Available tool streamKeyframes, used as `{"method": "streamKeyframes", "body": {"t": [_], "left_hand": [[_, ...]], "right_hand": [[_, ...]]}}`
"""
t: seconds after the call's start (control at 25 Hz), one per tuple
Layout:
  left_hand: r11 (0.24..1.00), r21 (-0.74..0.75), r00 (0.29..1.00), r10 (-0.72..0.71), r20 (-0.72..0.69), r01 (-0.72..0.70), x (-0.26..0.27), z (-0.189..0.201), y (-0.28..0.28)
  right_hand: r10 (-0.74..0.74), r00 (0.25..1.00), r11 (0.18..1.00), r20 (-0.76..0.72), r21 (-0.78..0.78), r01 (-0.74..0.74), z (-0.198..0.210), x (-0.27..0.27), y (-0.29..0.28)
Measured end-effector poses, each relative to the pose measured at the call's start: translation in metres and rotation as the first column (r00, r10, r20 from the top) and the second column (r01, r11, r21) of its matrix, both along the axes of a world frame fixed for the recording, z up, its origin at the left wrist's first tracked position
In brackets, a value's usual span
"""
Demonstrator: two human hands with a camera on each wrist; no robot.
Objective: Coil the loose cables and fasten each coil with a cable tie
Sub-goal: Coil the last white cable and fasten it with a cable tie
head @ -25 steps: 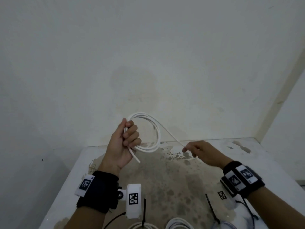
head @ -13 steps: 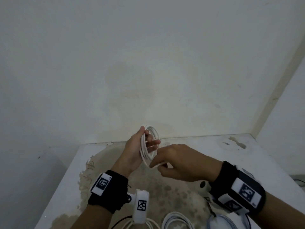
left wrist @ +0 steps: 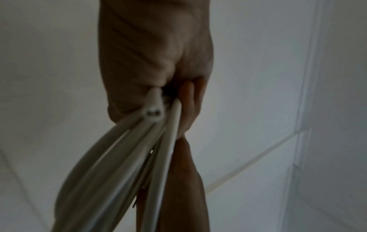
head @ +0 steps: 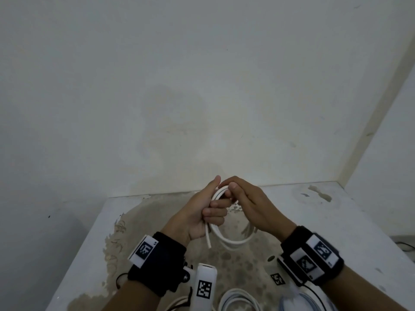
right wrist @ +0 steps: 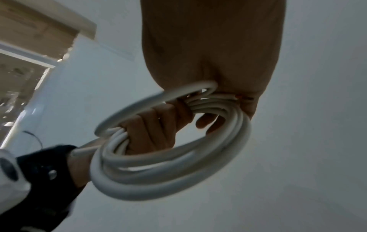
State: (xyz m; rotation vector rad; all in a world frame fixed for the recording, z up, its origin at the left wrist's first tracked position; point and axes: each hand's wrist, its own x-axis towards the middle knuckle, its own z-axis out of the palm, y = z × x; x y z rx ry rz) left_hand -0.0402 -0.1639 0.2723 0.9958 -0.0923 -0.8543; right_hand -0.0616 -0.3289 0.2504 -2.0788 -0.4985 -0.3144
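A white cable coil (head: 234, 240) of several loops hangs above the stained table (head: 336, 221). My left hand (head: 213, 209) grips the coil's left side with fingers curled round the strands. The cable's cut end (head: 209, 245) sticks out below that fist. My right hand (head: 233, 189) holds the top of the coil, fingers curled over it and touching the left thumb. In the right wrist view the coil (right wrist: 178, 164) runs through both hands. The left wrist view shows the strands (left wrist: 119, 157) and the two-core cut end (left wrist: 152, 113) leaving the fist.
More coiled cables lie at the table's near edge: a white coil (head: 238, 299), a pale blue coil (head: 303, 301) and part of another (head: 177, 304). A small marker tag (head: 278, 279) lies beside them. Walls close the table at the back and right.
My right hand brought the loose tail in from the right and closed onto the coil. Both hands came down, and the coil now hangs below them.
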Motion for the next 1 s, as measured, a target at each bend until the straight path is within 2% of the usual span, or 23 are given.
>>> {"method": "streamKeyframes", "body": {"t": [0.04, 0.12, 0.2, 0.28, 0.36, 0.48, 0.6, 0.72, 0.84, 0.92, 0.96, 1.0], "left_hand": [[0.999, 0.027, 0.999, 0.033, 0.007, -0.033, 0.001, -0.001, -0.002], [0.979, 0.117, 0.984, 0.155, 0.083, -0.164, 0.000, -0.005, -0.006], [0.933, 0.194, 0.943, 0.262, 0.208, -0.302, -0.005, -0.009, -0.011], [0.890, 0.237, 0.899, 0.313, 0.306, -0.390, -0.009, -0.011, -0.013], [0.878, 0.237, 0.891, 0.343, 0.297, -0.417, -0.007, -0.011, -0.011], [0.886, 0.260, 0.910, 0.315, 0.269, -0.383, -0.005, -0.010, -0.007], [0.857, 0.348, 0.879, 0.219, 0.425, -0.381, -0.006, -0.012, -0.005], [0.867, 0.363, 0.862, 0.134, 0.490, -0.342, 0.002, -0.015, 0.014], [0.896, 0.363, 0.907, 0.091, 0.412, -0.255, 0.007, -0.020, 0.046], [0.896, 0.369, 0.928, 0.106, 0.358, -0.245, 0.006, -0.022, 0.068], [0.892, 0.380, 0.933, 0.110, 0.343, -0.245, 0.006, -0.024, 0.079], [0.882, 0.402, 0.934, 0.106, 0.342, -0.247, 0.006, -0.026, 0.091]], "right_hand": [[-0.024, 1.000, 0.999, -0.014, 0.025, 0.025, -0.004, 0.001, 0.001], [-0.165, 0.986, 0.985, 0.017, 0.062, 0.164, -0.013, 0.007, -0.002], [-0.318, 0.948, 0.927, -0.036, 0.199, 0.318, -0.020, 0.012, -0.003], [-0.340, 0.934, 0.890, -0.109, 0.284, 0.357, -0.031, 0.010, 0.002], [-0.321, 0.940, 0.888, -0.117, 0.307, 0.341, -0.042, 0.002, 0.012], [-0.366, 0.928, 0.866, -0.064, 0.341, 0.365, -0.051, -0.012, 0.030], [-0.410, 0.912, 0.830, -0.027, 0.404, 0.385, -0.060, -0.014, 0.036], [-0.325, 0.946, 0.873, -0.016, 0.378, 0.307, -0.056, -0.007, 0.036], [-0.205, 0.978, 0.928, -0.040, 0.311, 0.207, -0.050, 0.002, 0.045], [-0.072, 0.989, 0.950, -0.132, 0.292, 0.108, -0.045, 0.006, 0.057], [0.039, 0.975, 0.953, -0.219, 0.301, 0.030, -0.042, 0.007, 0.064], [0.177, 0.923, 0.937, -0.341, 0.347, -0.051, -0.040, 0.010, 0.070]]}}
